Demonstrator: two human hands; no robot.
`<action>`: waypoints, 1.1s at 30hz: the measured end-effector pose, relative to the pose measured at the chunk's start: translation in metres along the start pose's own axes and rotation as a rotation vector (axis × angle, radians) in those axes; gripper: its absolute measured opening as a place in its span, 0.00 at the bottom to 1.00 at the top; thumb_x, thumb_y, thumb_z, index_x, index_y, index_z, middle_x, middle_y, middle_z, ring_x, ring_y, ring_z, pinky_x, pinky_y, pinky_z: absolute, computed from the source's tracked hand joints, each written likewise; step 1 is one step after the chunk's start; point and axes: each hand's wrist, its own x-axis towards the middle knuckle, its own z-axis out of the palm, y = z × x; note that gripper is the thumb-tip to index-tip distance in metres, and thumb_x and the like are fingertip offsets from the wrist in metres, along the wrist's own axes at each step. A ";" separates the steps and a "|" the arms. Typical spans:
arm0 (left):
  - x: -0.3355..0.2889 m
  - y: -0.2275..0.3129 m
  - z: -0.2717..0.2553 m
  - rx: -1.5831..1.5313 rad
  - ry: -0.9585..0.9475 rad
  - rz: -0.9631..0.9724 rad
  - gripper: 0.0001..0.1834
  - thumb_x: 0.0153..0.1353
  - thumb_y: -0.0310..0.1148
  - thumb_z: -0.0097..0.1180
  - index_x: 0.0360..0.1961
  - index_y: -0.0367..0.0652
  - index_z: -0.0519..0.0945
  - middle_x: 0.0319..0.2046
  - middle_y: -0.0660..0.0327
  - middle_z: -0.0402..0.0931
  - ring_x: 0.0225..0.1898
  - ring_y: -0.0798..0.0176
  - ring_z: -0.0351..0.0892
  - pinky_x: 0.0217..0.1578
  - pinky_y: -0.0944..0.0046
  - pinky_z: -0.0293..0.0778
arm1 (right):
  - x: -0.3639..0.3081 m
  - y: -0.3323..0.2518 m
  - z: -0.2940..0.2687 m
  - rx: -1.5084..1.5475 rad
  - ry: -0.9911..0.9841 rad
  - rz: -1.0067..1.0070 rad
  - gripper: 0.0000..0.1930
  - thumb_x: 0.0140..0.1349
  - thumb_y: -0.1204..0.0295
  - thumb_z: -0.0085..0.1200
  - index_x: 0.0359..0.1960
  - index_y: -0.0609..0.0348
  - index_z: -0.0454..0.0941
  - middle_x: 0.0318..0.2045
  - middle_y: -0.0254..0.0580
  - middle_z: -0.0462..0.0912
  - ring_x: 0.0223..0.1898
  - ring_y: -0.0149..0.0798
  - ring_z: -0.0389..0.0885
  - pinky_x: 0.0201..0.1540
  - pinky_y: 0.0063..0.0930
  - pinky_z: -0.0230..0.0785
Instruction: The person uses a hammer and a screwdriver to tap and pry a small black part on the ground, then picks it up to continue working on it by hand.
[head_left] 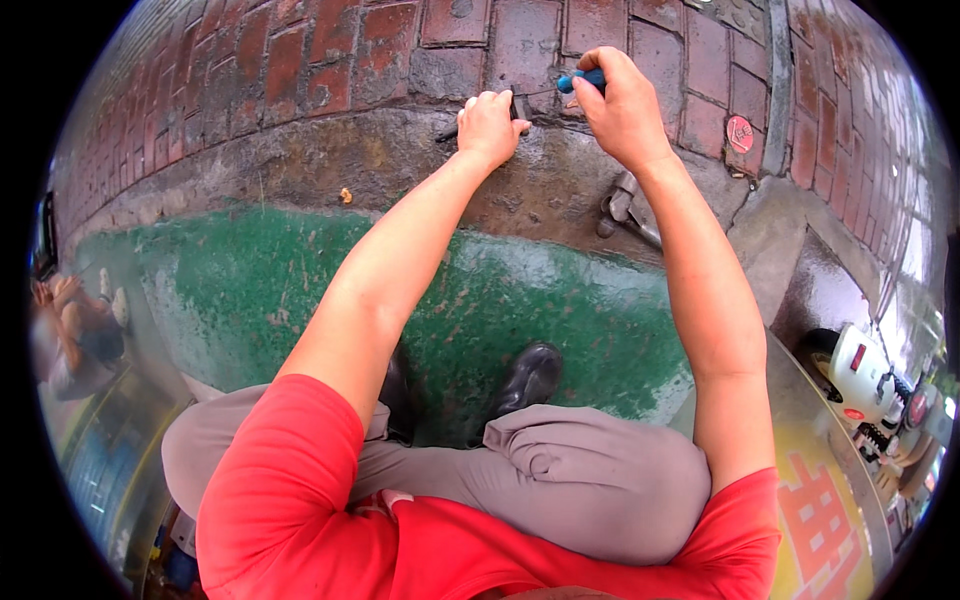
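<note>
My left hand (pixel 487 130) is closed around a small dark object (pixel 446 135), whose black ends poke out on both sides of the fingers; its kind is hidden by the grip. Just to the right, my right hand (pixel 622 108) pinches a blue-handled tool (pixel 579 80) between thumb and fingers. A thin shaft seems to run from the handle leftward, toward the left hand. Both hands are low over the seam of wet brick paving (pixel 525 45) and rough concrete. Partly covered by my right forearm, a grey metal fitting (pixel 622 203) lies on the concrete.
Green painted floor (pixel 300 270) spreads under my black shoes (pixel 532 375). On the bricks at right are a red round marker (pixel 740 133) and a metal strip (pixel 778 90). A white scooter (pixel 860 375) stands far right. Another person (pixel 85 330) appears blurred at far left.
</note>
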 end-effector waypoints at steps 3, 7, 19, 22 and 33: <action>0.001 0.000 -0.001 -0.011 -0.015 -0.023 0.31 0.52 0.44 0.69 0.55 0.41 0.77 0.47 0.52 0.78 0.53 0.46 0.74 0.54 0.49 0.70 | 0.002 -0.004 0.001 -0.016 -0.025 -0.001 0.11 0.59 0.73 0.57 0.42 0.59 0.74 0.40 0.50 0.79 0.44 0.55 0.79 0.46 0.43 0.72; 0.001 0.004 -0.003 -0.010 -0.047 -0.058 0.30 0.53 0.43 0.69 0.55 0.41 0.77 0.47 0.51 0.78 0.54 0.45 0.74 0.54 0.49 0.70 | 0.002 -0.006 0.001 -0.023 -0.034 -0.003 0.11 0.59 0.73 0.56 0.42 0.59 0.74 0.40 0.50 0.79 0.44 0.54 0.79 0.47 0.43 0.72; 0.006 0.012 -0.002 0.057 -0.116 -0.115 0.26 0.57 0.41 0.66 0.53 0.41 0.76 0.49 0.50 0.77 0.57 0.45 0.73 0.55 0.45 0.68 | 0.008 -0.011 0.001 -0.014 -0.093 -0.097 0.11 0.58 0.74 0.56 0.42 0.59 0.74 0.39 0.50 0.79 0.44 0.54 0.79 0.47 0.42 0.73; 0.005 0.012 -0.002 0.053 -0.105 -0.106 0.22 0.58 0.41 0.65 0.50 0.40 0.77 0.48 0.50 0.76 0.56 0.46 0.72 0.56 0.46 0.66 | 0.008 -0.012 0.002 -0.024 -0.100 -0.112 0.11 0.57 0.74 0.56 0.42 0.59 0.74 0.39 0.50 0.79 0.44 0.54 0.79 0.47 0.43 0.72; 0.006 0.016 -0.010 0.109 -0.132 -0.104 0.26 0.57 0.43 0.66 0.54 0.43 0.77 0.49 0.52 0.77 0.57 0.46 0.73 0.56 0.47 0.69 | 0.010 -0.007 0.005 -0.044 -0.094 -0.138 0.11 0.57 0.74 0.55 0.42 0.59 0.74 0.39 0.50 0.79 0.44 0.55 0.79 0.47 0.45 0.73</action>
